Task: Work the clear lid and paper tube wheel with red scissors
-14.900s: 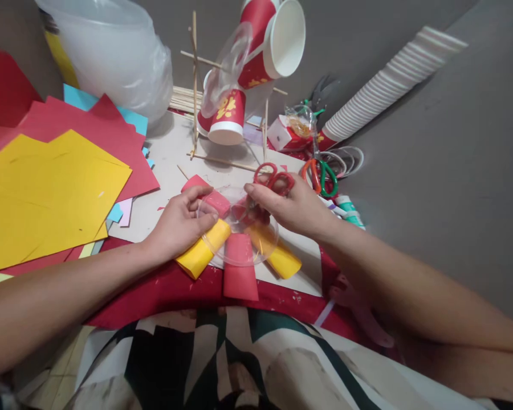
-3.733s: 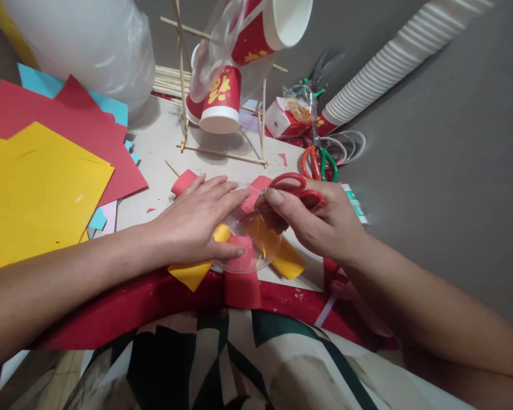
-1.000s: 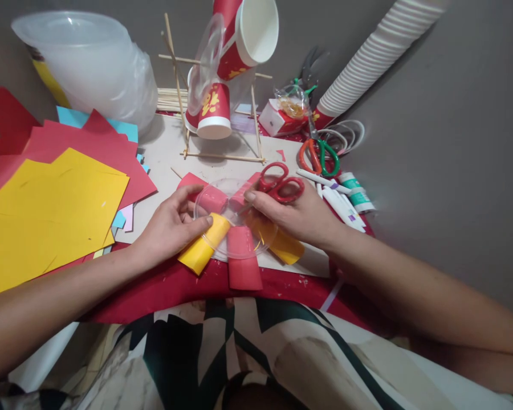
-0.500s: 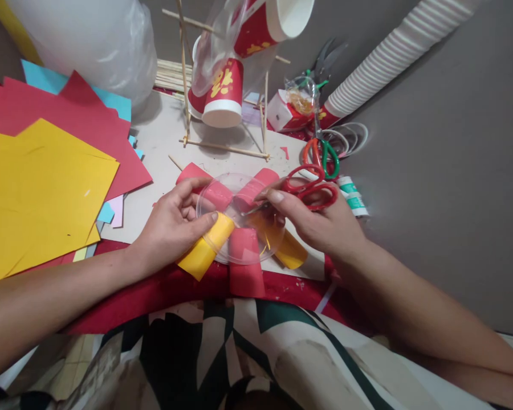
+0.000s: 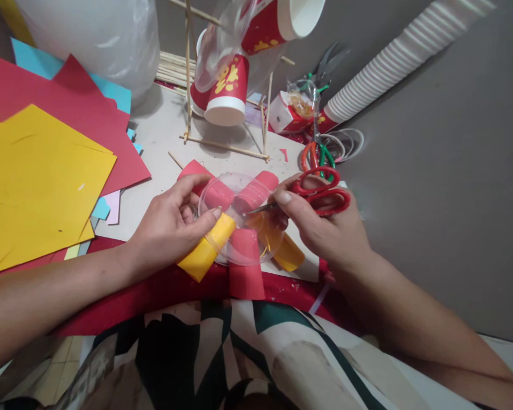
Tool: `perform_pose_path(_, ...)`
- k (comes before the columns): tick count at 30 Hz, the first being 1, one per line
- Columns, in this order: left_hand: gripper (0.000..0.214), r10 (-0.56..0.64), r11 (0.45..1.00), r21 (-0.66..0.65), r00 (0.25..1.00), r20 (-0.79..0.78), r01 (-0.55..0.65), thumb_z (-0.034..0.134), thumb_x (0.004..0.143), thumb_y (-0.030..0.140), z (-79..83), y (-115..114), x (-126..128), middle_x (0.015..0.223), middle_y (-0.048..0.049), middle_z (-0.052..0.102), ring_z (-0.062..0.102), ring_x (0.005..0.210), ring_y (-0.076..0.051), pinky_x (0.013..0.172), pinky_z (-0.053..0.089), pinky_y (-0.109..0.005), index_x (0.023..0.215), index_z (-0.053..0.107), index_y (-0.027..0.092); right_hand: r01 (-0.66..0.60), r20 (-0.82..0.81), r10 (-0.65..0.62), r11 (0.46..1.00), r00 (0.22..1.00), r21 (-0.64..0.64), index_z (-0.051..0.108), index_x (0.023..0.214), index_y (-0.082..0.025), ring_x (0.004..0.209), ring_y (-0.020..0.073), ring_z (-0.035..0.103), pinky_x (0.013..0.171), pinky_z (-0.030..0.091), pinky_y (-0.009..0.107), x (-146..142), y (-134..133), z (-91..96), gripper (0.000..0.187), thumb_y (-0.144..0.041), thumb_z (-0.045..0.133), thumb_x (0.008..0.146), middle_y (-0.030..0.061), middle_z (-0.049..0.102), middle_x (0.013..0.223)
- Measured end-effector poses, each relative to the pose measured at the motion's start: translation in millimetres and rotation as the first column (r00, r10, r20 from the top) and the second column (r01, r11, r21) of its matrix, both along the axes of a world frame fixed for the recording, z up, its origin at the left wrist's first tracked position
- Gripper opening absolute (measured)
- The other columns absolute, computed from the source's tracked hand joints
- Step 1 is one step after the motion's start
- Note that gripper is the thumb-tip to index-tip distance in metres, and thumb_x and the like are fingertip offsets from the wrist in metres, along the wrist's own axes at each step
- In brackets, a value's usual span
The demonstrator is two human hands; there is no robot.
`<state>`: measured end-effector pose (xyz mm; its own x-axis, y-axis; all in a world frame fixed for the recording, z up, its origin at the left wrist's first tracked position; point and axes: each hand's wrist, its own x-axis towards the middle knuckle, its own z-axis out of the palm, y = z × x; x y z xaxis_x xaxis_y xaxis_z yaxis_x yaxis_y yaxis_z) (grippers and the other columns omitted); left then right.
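Note:
A clear plastic lid (image 5: pixel 267 256) lies near the front of the board, with curved red paper pieces (image 5: pixel 244 250) and yellow paper pieces (image 5: pixel 200 256) set round it like petals. My left hand (image 5: pixel 171 219) grips the lid's left rim, its thumb beside the left yellow piece. In my right hand (image 5: pixel 320 219) are red-handled scissors (image 5: pixel 325 191), held round the blades rather than by the finger loops. Their metal tip points left, close to the lid's middle; whether it touches the plastic I cannot tell.
Yellow, red and blue paper sheets (image 5: pixel 43 188) lie at left. Behind stands a stick frame (image 5: pixel 226 148) with red paper cups (image 5: pixel 228 85). Another pair of scissors (image 5: pixel 310 156), a white box (image 5: pixel 284 111) and a long stack of cups (image 5: pixel 393 62) are at right.
My right hand and the scissors have shifted slightly right, the tip drawing back a little from the lid's middle. My left hand keeps its hold. The camera view has moved slightly.

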<state>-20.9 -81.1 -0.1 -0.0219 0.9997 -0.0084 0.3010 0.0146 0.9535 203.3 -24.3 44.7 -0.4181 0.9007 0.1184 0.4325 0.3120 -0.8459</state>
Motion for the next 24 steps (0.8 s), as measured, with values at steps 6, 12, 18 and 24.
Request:
perform_pose_path(6,0.034,0.093,0.885,0.427,0.828,-0.553,0.185,0.061,0.091,0.038,4.7,-3.1,-8.6,0.104,-0.0093,0.074,0.068,0.094,-0.027,0.087,0.049,-0.04,0.118,0.069,0.02,0.001,0.067,-0.005,0.998,0.998,0.07,0.06,0.068,-0.021,0.057,0.014,0.058,0.056,0.048,0.028,-2.7,2.4,0.7,0.038,-0.05,0.067,0.09,0.0005,0.061,0.062)
perform_pose_path(12,0.039,-0.092,0.706,0.364,0.588,-0.803,0.608,0.052,0.091,0.028,10.3,-18.7,9.6,0.128,-0.017,0.071,0.063,0.12,-0.035,0.108,0.044,-0.052,0.123,0.068,0.011,-0.023,0.088,0.011,0.991,0.996,0.135,0.061,0.065,-0.021,0.057,0.0137,0.058,0.053,0.046,0.026,-3.4,4.1,1.9,0.033,-0.04,0.064,0.092,0.0012,0.062,0.06)
perform_pose_path(18,0.049,0.009,0.678,0.267,0.356,-0.934,0.685,0.04,0.09,0.011,17.7,-36.5,29.3,0.132,-0.0269,0.067,0.066,0.117,-0.039,0.097,0.051,-0.053,0.13,0.063,-0.004,-0.036,0.133,0.015,0.987,0.991,0.158,0.059,0.064,-0.021,0.057,0.014,0.059,0.053,0.046,0.026,-5.1,4.7,6.1,0.029,-0.029,0.063,0.092,0.0014,0.063,0.059)
perform_pose_path(24,0.05,0.117,0.677,0.221,0.193,-0.974,0.703,0.042,0.089,0.004,17.8,-36.0,50.0,0.129,-0.0313,0.066,0.067,0.113,-0.039,0.083,0.055,-0.045,0.133,0.058,-0.012,0.015,0.122,-0.039,0.983,0.992,0.185,0.057,0.06,-0.021,0.06,0.0142,0.06,0.055,0.047,0.027,-9.4,-0.1,5.4,0.032,-0.023,0.061,0.091,0.0024,0.063,0.061)
